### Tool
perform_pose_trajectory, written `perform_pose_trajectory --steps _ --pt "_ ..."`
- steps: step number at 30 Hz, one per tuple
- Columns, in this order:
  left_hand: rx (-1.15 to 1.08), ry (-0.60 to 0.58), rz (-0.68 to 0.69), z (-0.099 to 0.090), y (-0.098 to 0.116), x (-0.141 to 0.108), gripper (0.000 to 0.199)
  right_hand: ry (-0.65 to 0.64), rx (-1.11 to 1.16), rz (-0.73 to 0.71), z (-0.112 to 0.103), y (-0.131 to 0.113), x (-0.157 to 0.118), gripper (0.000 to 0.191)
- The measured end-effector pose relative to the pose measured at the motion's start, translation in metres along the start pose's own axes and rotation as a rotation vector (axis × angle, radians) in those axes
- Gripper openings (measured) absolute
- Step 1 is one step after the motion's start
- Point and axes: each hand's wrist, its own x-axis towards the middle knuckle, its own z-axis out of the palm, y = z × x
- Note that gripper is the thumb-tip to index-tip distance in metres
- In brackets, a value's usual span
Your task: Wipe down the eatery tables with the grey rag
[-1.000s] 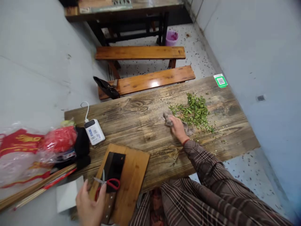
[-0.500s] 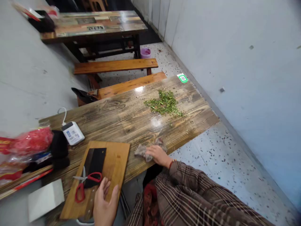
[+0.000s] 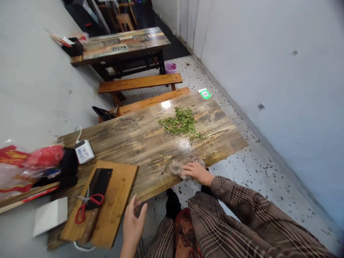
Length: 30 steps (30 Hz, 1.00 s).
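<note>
My right hand (image 3: pixel 198 172) presses a grey-brown rag (image 3: pixel 176 167) against the wooden table (image 3: pixel 139 147) near its front edge. The fingers lie over the rag and hide part of it. Beyond the rag, a loose heap of green plant trimmings (image 3: pixel 180 123) is spread on the tabletop. My left hand (image 3: pixel 134 218) is held empty beside the right edge of a cutting board (image 3: pixel 118 200), thumb and fingers apart. On the board lie a cleaver (image 3: pixel 99 186) with a dark blade and wooden handle, and red-handled scissors (image 3: pixel 90 202) resting across it.
A white box-shaped device (image 3: pixel 84 152) with a cable stands at the table's left. Nearby are plastic bags with red contents (image 3: pixel 44 159) and a white block-like object (image 3: pixel 51 216). Behind are benches (image 3: pixel 139 83), another table (image 3: pixel 120 46) and a purple bin (image 3: pixel 171 68). A wall runs along the right.
My right hand has slid the rag rightward along the table's front edge. My left hand has moved right, away from over the cutting board. The camera view has shifted slightly.
</note>
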Motion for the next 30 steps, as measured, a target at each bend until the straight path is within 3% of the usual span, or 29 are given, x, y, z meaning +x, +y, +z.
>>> perform_pose_trajectory --steps 3,5,9,11,13,15,18,21,23,26,30 --pt "0.044 0.003 0.000 0.058 0.036 -0.011 0.075 -0.060 0.045 0.000 -0.002 0.043 -0.054 0.041" --pt "0.054 0.022 -0.041 0.099 0.066 -0.024 0.074 -0.081 0.076 -0.041 -0.020 0.090 -0.058 0.042" --pt "0.026 0.034 -0.121 0.172 0.134 -0.061 0.070 -0.055 0.069 -0.047 -0.086 0.176 -0.006 0.045" --pt "0.030 0.035 -0.133 0.198 0.164 -0.079 0.066 -0.017 0.076 -0.058 -0.122 0.198 0.023 0.048" --pt "0.035 0.054 -0.154 0.216 0.186 -0.095 0.065 -0.003 0.101 -0.131 -0.152 0.203 0.032 0.053" --pt "0.020 0.101 -0.192 0.227 0.197 -0.109 0.065 -0.028 0.121 -0.236 -0.169 0.199 0.012 0.056" --pt "-0.024 0.161 -0.265 0.241 0.199 -0.127 0.069 -0.118 0.107 -0.318 -0.172 0.200 -0.063 0.055" --pt "-0.070 0.158 -0.300 0.262 0.195 -0.138 0.072 -0.200 0.049 -0.209 -0.157 0.221 -0.139 0.056" --pt "-0.100 0.145 -0.298 0.281 0.195 -0.142 0.075 -0.223 0.027 -0.112 -0.146 0.237 -0.163 0.059" --pt "-0.136 0.128 -0.288 0.311 0.200 -0.155 0.076 -0.195 0.031 -0.046 -0.139 0.251 -0.155 0.059" --pt "-0.175 0.147 -0.318 0.339 0.208 -0.197 0.075 -0.121 0.028 -0.034 -0.148 0.254 -0.105 0.050"
